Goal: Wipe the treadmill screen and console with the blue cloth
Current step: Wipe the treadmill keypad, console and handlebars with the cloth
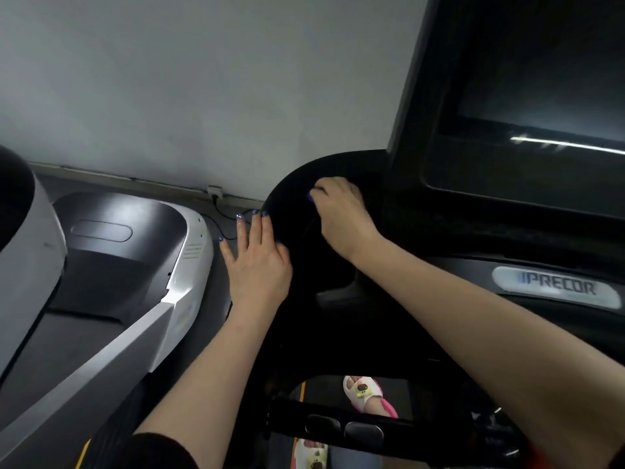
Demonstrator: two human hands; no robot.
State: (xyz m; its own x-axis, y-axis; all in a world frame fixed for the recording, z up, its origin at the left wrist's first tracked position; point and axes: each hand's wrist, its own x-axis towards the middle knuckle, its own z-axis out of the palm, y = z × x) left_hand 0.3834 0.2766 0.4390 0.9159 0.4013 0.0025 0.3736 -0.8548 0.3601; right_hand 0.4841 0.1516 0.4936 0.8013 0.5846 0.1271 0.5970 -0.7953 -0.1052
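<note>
Against a grey wall (203, 79), my left hand (258, 262) flat, fingers straight, on the black console (294, 204) rim, right hand (341, 218) curled atop it, grip contents unclear, dark screen (541, 79) at right, blue cloth unseen, neighbouring white treadmill (182, 265) left.

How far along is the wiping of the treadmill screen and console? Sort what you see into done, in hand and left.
Done: nothing shows as wiped.
In hand: the left hand lies flat, fingers straight, on the outer edge of the curved black console side; the right hand curls on its top. No blue cloth is visible; the right hand may hide it.
Left: the dark screen at upper right, untouched by either hand, and the console.
</note>
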